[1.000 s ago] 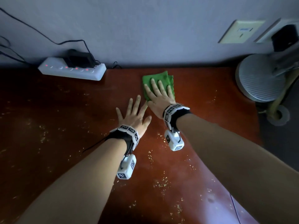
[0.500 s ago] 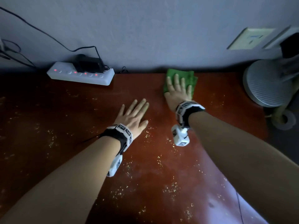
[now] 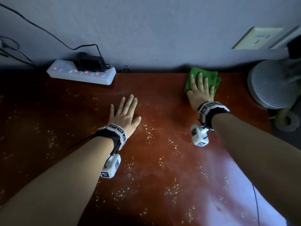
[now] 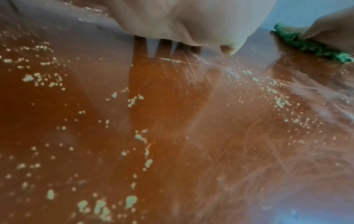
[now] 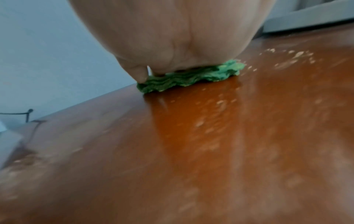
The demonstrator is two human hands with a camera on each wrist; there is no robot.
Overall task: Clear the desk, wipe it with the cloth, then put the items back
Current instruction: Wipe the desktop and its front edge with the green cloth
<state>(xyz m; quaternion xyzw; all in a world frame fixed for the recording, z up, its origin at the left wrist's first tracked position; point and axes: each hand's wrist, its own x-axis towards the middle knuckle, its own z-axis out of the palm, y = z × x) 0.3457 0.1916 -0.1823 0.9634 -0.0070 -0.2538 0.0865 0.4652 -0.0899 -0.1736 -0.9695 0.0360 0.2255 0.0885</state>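
A folded green cloth (image 3: 215, 77) lies at the back right of the red-brown desk (image 3: 162, 98), close to the wall. My right hand (image 3: 200, 90) presses flat on it with straight fingers; in the right wrist view the cloth (image 5: 191, 77) is squashed under the palm. My left hand (image 3: 125, 111) rests flat on the bare desk near the middle, fingers straight, holding nothing. The left wrist view shows the palm (image 4: 187, 22) on the desk and the cloth (image 4: 310, 45) off to the right. Pale crumbs (image 3: 149, 136) are scattered over the desk.
A white power strip (image 3: 81, 72) with red lights and a black adapter (image 3: 89, 62) sits at the back left, cables running up the wall. A round grey ribbed object (image 3: 270, 84) stands just past the desk's right edge. A wall socket plate (image 3: 257, 38) is above it.
My right hand has slid the cloth to the right along the back of the desk. The left hand has stayed flat near the middle.
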